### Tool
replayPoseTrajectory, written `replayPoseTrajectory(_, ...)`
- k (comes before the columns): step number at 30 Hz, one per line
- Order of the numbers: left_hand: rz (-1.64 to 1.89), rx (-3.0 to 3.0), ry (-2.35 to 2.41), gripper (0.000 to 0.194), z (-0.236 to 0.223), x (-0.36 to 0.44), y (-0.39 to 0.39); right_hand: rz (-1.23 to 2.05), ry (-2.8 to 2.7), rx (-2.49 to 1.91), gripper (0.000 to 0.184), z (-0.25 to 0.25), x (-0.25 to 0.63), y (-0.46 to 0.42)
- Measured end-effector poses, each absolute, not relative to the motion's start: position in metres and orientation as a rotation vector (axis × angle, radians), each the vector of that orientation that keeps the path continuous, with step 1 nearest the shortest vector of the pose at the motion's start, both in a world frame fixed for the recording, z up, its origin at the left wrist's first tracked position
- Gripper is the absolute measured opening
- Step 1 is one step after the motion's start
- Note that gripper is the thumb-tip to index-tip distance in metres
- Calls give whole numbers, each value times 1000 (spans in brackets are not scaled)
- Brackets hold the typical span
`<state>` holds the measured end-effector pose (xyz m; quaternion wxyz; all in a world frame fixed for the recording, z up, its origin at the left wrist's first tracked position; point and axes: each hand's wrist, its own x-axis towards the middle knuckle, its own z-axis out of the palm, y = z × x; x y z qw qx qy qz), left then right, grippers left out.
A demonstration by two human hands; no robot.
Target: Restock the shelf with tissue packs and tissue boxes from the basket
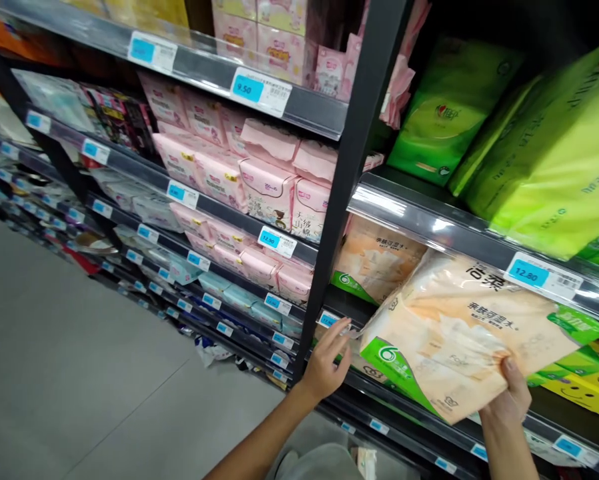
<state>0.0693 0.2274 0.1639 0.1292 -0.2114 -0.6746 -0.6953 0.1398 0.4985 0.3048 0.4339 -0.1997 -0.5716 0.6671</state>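
Note:
My right hand (507, 393) grips the lower right edge of a peach plastic-wrapped tissue pack (459, 340), with the thumb on its front. The pack has a green corner with a "6" on it and is tilted, held out in front of the shelf. My left hand (327, 357) is at the pack's left corner, fingers apart and reaching toward it. I cannot tell whether they touch it. A matching peach pack (374, 260) stands on the shelf behind.
A black upright post (347, 173) divides the metal shelving. Pink packs (269, 190) fill the left bays, and large green packs (549, 153) sit above the held pack. Blue price labels line the shelf edges. A grey floor (79, 347) runs along the shelves' foot.

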Motion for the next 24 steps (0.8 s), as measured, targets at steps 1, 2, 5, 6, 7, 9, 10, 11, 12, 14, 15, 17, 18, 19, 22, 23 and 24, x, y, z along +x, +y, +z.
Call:
replayPoseTrajectory(1, -2122, -510, -1913, 34, 170, 73, 227, 1673, -1427, -538, 69, 305, 145, 501)
replayPoseTrajectory(2, -2231, -460, -1878, 37, 178, 77, 227, 1687, -1433, -577, 67, 305, 150, 503)
replayPoseTrajectory(5, -2610, -671, -1842, 60, 208, 86, 233, 1737, -1427, -714, 62, 307, 171, 504)
replayPoseTrajectory(6, -2739, -779, -1831, 69, 217, 89, 237, 1757, -1413, -763, 62, 307, 180, 505)
replayPoseTrajectory(7, -2860, -862, -1816, 78, 226, 92, 241, 1772, -1394, -815, 63, 308, 189, 506)
replayPoseTrajectory(9, -3027, -933, -1781, 89, 238, 99, 252, 1782, -1356, -910, 66, 309, 208, 512)
replayPoseTrajectory(10, -3044, -957, -1783, 91, 242, 102, 259, 1777, -1338, -949, 67, 310, 218, 516)
replayPoseTrajectory(11, -3019, -995, -1801, 93, 244, 106, 266, 1763, -1319, -981, 69, 310, 228, 522)
replayPoseTrajectory(12, -2967, -1047, -1825, 94, 246, 110, 274, 1736, -1299, -1007, 71, 309, 238, 528)
replayPoseTrajectory(14, -2844, -1175, -1878, 95, 248, 114, 291, 1680, -1279, -1014, 75, 309, 257, 542)
replayPoseTrajectory(15, -2795, -1244, -1901, 96, 249, 114, 300, 1657, -1281, -1001, 76, 309, 265, 550)
replayPoseTrajectory(17, -2720, -1376, -1920, 96, 253, 113, 320, 1613, -1305, -958, 79, 310, 277, 565)
replayPoseTrajectory(18, -2686, -1433, -1921, 95, 254, 111, 330, 1590, -1323, -936, 80, 312, 281, 572)
replayPoseTrajectory(19, -2655, -1482, -1917, 95, 256, 109, 339, 1568, -1340, -917, 79, 314, 284, 580)
replayPoseTrajectory(22, -2583, -1589, -1886, 90, 259, 103, 364, 1546, -1366, -860, 72, 324, 283, 598)
replayPoseTrajectory(23, -2569, -1609, -1878, 89, 259, 101, 371, 1553, -1366, -844, 72, 328, 281, 603)
replayPoseTrajectory(24, -2560, -1622, -1869, 88, 260, 99, 376, 1566, -1361, -829, 71, 332, 277, 608)
